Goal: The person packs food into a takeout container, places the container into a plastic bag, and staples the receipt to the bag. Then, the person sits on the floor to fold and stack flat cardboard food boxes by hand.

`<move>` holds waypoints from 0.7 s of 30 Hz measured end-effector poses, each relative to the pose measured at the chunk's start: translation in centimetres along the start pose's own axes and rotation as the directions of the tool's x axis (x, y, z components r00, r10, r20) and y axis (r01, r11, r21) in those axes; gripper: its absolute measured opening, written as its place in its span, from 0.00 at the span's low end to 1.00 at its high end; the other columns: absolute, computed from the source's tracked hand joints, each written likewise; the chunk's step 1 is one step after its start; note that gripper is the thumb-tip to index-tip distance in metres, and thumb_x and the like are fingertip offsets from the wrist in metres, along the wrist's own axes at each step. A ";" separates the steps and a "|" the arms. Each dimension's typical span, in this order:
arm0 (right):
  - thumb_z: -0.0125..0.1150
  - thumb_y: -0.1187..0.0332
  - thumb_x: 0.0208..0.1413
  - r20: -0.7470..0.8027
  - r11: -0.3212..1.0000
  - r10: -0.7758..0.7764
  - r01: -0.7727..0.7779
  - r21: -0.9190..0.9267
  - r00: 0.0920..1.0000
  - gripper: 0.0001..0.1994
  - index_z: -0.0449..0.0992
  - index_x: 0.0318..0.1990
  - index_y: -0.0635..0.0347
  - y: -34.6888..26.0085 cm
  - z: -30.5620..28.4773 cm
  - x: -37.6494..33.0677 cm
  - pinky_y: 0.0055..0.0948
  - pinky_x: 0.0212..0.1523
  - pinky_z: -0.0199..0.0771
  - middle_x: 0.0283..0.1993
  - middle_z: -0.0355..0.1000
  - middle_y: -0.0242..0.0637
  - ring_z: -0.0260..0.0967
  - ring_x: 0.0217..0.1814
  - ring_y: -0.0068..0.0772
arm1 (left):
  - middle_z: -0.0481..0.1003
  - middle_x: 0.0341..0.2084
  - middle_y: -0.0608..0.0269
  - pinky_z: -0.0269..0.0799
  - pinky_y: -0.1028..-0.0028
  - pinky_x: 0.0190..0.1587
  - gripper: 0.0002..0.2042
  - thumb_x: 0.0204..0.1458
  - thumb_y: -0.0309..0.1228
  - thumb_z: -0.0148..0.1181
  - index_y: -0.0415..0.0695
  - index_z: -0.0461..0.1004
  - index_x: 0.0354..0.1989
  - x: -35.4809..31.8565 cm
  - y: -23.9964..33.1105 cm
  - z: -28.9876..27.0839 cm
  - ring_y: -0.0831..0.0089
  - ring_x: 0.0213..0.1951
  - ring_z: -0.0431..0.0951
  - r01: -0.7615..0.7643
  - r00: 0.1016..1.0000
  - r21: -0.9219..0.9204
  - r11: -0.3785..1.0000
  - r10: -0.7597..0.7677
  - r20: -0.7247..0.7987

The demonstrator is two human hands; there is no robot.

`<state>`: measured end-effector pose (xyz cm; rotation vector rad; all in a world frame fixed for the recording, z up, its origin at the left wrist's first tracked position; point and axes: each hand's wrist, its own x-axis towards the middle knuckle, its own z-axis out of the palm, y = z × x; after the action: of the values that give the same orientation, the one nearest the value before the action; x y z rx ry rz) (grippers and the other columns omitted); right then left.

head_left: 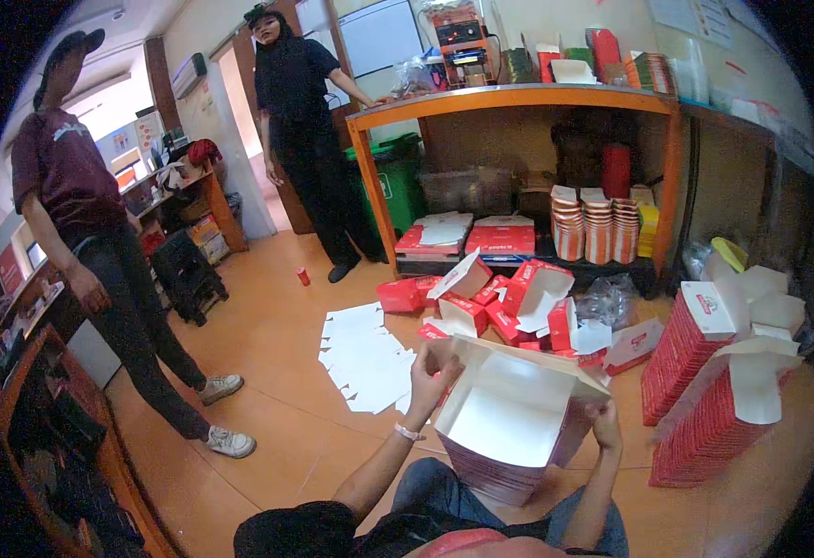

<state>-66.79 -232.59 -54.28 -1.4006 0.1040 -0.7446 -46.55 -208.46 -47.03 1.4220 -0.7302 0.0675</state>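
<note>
Between my knees stands a tall stack of nested cardboard boxes [495, 470]. The topmost box [504, 409] faces up, its white inside showing and its flaps standing around the rim. My left hand [435, 374] is closed with its fingertips at the far left corner of that box. At the right corner, my right hand [604, 426] grips the edge, fingers curled. Just beyond lies a heap of red and white boxes [509, 307], some with lids raised. Flat white cardboard blanks [360, 358] are spread on the floor to the left of the heap.
Tall stacks of nested red boxes [690, 358] stand at my right. An orange-framed table [518, 97] holds supplies at the back, with striped cups [595, 228] below. One person [81, 186] stands at left, another [300, 121] by a green bin [397, 181]. A small red cup [303, 276] is on the floor.
</note>
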 end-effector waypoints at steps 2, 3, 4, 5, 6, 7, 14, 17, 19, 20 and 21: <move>0.55 0.61 0.51 -0.035 1.000 0.018 -0.018 -0.017 0.999 0.19 0.62 0.47 0.62 -0.5 0.3 -0.5 0.25 0.46 0.60 0.44 0.64 0.32 0.60 0.45 0.23 | 0.72 0.33 0.60 0.69 0.77 0.39 0.17 0.43 0.23 0.58 0.38 0.62 0.43 0.4 0.3 0.3 0.74 0.35 0.73 -0.053 0.999 -0.010 0.999 0.053 -0.007; 0.54 0.60 0.52 -0.078 0.997 0.029 -0.034 -0.066 0.996 0.19 0.62 0.47 0.62 -0.8 0.5 -0.7 0.23 0.46 0.60 0.43 0.64 0.31 0.60 0.44 0.21 | 0.72 0.35 0.59 0.69 0.77 0.39 0.17 0.44 0.22 0.56 0.37 0.61 0.43 0.6 0.6 0.3 0.74 0.36 0.73 0.007 1.000 -0.081 0.997 -0.005 0.021; 0.54 0.60 0.52 -0.096 0.997 0.041 -0.048 -0.066 0.994 0.19 0.62 0.47 0.62 -1.2 0.6 -0.7 0.23 0.46 0.60 0.43 0.64 0.31 0.60 0.44 0.21 | 0.72 0.36 0.58 0.69 0.77 0.39 0.17 0.44 0.20 0.55 0.37 0.61 0.44 0.7 0.8 0.2 0.74 0.36 0.73 0.059 0.996 -0.187 0.981 -0.046 0.073; 0.54 0.61 0.52 -0.093 0.996 0.084 -0.085 -0.007 0.992 0.19 0.61 0.48 0.62 -1.6 0.8 -0.8 0.25 0.47 0.60 0.44 0.64 0.33 0.59 0.46 0.24 | 0.72 0.37 0.56 0.70 0.76 0.40 0.17 0.45 0.19 0.54 0.36 0.60 0.45 0.9 1.0 0.0 0.74 0.37 0.73 0.061 0.994 -0.174 0.983 -0.044 0.099; 0.54 0.63 0.53 -0.086 0.991 0.125 -0.121 0.054 0.988 0.19 0.60 0.48 0.63 -2.0 1.1 -0.8 0.27 0.48 0.61 0.46 0.63 0.35 0.59 0.48 0.27 | 0.72 0.37 0.56 0.70 0.76 0.40 0.17 0.45 0.19 0.54 0.36 0.60 0.45 1.0 1.1 -0.1 0.74 0.37 0.73 0.070 0.995 -0.129 0.989 -0.060 0.082; 0.54 0.63 0.53 -0.084 0.991 0.126 -0.121 0.057 0.988 0.19 0.60 0.48 0.63 -2.3 1.3 -0.9 0.27 0.48 0.61 0.46 0.63 0.35 0.59 0.48 0.27 | 0.72 0.37 0.56 0.70 0.76 0.40 0.17 0.45 0.20 0.54 0.36 0.61 0.45 1.2 1.3 -0.2 0.74 0.37 0.73 0.065 0.994 -0.083 0.994 -0.057 0.095; 0.50 0.62 0.55 -0.229 0.988 0.043 -0.075 -0.135 0.972 0.19 0.62 0.48 0.66 -2.8 2.8 -1.2 0.28 0.50 0.58 0.45 0.65 0.37 0.60 0.48 0.30 | 0.72 0.36 0.60 0.69 0.78 0.40 0.17 0.47 0.25 0.56 0.35 0.64 0.46 1.5 0.7 0.4 0.76 0.37 0.72 -0.021 0.994 -0.099 0.995 0.031 0.101; 0.50 0.62 0.55 -0.208 0.992 0.012 -0.038 -0.121 0.978 0.19 0.63 0.48 0.67 -2.0 2.9 -1.2 0.28 0.50 0.58 0.46 0.64 0.38 0.60 0.49 0.30 | 0.72 0.36 0.60 0.69 0.78 0.40 0.18 0.47 0.25 0.56 0.35 0.64 0.46 1.4 0.4 0.7 0.77 0.37 0.72 0.038 0.996 -0.079 0.996 -0.032 0.086; 0.50 0.62 0.55 -0.177 0.997 0.002 -0.016 -0.080 0.984 0.19 0.63 0.48 0.67 -1.4 3.0 -1.2 0.28 0.50 0.58 0.47 0.64 0.39 0.60 0.49 0.30 | 0.72 0.36 0.60 0.69 0.78 0.40 0.18 0.47 0.26 0.56 0.35 0.64 0.46 1.3 0.3 0.7 0.77 0.37 0.72 0.055 0.997 -0.056 0.997 -0.051 0.059; 0.50 0.63 0.54 -0.181 0.997 -0.020 0.006 -0.081 0.983 0.18 0.64 0.47 0.67 -1.2 3.1 -1.3 0.28 0.50 0.59 0.47 0.64 0.38 0.60 0.49 0.30 | 0.72 0.36 0.60 0.69 0.78 0.40 0.18 0.47 0.26 0.56 0.35 0.64 0.46 1.3 0.3 0.7 0.77 0.37 0.72 0.063 0.996 -0.061 0.996 -0.059 0.067; 0.50 0.64 0.54 -0.186 0.996 -0.042 0.027 -0.081 0.982 0.17 0.65 0.46 0.67 -1.1 3.3 -1.2 0.29 0.49 0.59 0.47 0.64 0.38 0.60 0.49 0.30 | 0.72 0.36 0.60 0.69 0.78 0.40 0.18 0.47 0.26 0.56 0.35 0.64 0.46 1.3 0.3 0.7 0.77 0.37 0.72 0.050 0.998 -0.053 0.997 -0.047 0.052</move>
<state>-66.58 -229.11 -52.98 -1.4066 0.2593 -0.9089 -45.93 -209.56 -46.14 1.3930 -0.7337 -0.0263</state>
